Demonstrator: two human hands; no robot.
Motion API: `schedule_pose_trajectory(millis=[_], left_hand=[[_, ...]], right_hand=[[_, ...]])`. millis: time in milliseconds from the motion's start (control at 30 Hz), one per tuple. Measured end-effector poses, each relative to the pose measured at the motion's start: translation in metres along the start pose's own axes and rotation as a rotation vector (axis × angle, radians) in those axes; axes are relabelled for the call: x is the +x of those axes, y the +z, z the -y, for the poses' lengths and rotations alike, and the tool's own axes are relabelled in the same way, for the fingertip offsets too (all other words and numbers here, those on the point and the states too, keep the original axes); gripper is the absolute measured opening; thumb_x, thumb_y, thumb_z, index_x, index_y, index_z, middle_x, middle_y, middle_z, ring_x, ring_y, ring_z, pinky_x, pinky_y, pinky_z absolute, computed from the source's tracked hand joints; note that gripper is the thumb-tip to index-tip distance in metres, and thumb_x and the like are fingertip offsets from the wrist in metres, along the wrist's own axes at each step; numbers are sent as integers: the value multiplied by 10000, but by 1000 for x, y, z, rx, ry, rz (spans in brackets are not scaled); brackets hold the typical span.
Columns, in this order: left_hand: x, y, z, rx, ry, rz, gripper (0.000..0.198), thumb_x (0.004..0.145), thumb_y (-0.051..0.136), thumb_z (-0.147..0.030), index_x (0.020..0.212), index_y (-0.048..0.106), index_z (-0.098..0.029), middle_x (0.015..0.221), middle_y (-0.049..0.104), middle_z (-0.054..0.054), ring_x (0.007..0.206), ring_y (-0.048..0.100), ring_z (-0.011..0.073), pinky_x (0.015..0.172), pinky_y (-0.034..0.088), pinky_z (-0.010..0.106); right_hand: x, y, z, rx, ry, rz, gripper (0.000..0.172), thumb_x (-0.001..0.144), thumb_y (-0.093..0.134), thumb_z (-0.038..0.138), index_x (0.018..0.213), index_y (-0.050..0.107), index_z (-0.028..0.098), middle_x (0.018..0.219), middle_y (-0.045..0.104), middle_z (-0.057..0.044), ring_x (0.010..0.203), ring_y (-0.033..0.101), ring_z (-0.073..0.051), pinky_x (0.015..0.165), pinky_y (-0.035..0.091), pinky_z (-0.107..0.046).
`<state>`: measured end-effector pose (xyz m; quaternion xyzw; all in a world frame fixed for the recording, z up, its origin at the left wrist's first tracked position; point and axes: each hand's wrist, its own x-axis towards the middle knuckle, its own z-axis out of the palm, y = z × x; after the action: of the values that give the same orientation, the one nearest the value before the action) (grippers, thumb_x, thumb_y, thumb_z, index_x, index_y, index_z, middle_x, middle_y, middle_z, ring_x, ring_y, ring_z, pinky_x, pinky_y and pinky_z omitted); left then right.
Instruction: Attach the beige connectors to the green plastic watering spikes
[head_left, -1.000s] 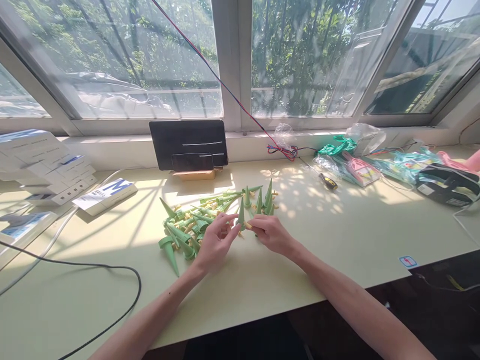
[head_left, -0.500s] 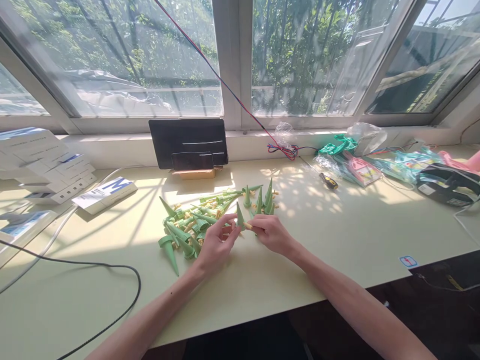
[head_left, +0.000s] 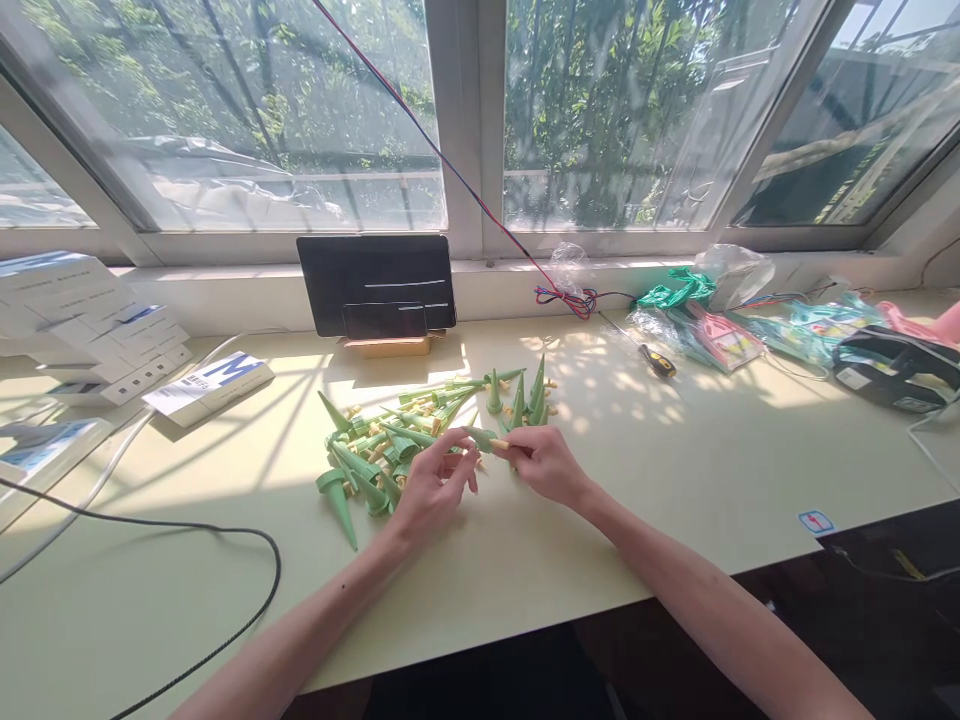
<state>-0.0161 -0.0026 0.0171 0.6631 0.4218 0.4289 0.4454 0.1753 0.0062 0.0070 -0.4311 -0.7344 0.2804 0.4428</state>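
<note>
A green cone-shaped watering spike (head_left: 481, 438) with a pale stub at one end is held between my hands, tilted with its point to the left. My right hand (head_left: 546, 464) pinches it by the pale stub. My left hand (head_left: 441, 476) has its thumb and fingers apart; its forefinger lies at the cone's tip, and I cannot tell whether it touches. Beside and behind my left hand is a loose pile of similar green spikes (head_left: 369, 462), several with pale stubs. Beyond my right hand several spikes (head_left: 537, 392) stand point up.
A dark tablet (head_left: 376, 285) leans on a stand by the window. White boxes (head_left: 210, 388) are at the left, near a black cable (head_left: 255, 533). A screwdriver (head_left: 658, 362), plastic-bagged items (head_left: 720, 338) and a black strap-like object (head_left: 896, 368) lie at the right.
The spike between my hands has tipped from upright to nearly lying, its point now to the left. My left thumb and fingers have come apart from it; my right hand keeps its hold.
</note>
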Motion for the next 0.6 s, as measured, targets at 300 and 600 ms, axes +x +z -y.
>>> schedule_pose_trajectory(millis=[300,600], left_hand=[[-1,-3,5,-31,23,63,285,944,510,-317,1191,617,-223,902,668,50,579,621,128,446,452,226],[-2,-1,7,-12,36,75,280,934,517,-316,1160,616,-182,687,648,28,585,628,161,441,444,229]], right_hand=[[0,-1,1,117,121,18,298,862,580,303,607,633,158,519,485,15,494,363,-96,469,302,-235],[1,-3,2,194,177,42,316,865,594,350,624,641,151,510,518,12,481,391,-92,462,316,-225]])
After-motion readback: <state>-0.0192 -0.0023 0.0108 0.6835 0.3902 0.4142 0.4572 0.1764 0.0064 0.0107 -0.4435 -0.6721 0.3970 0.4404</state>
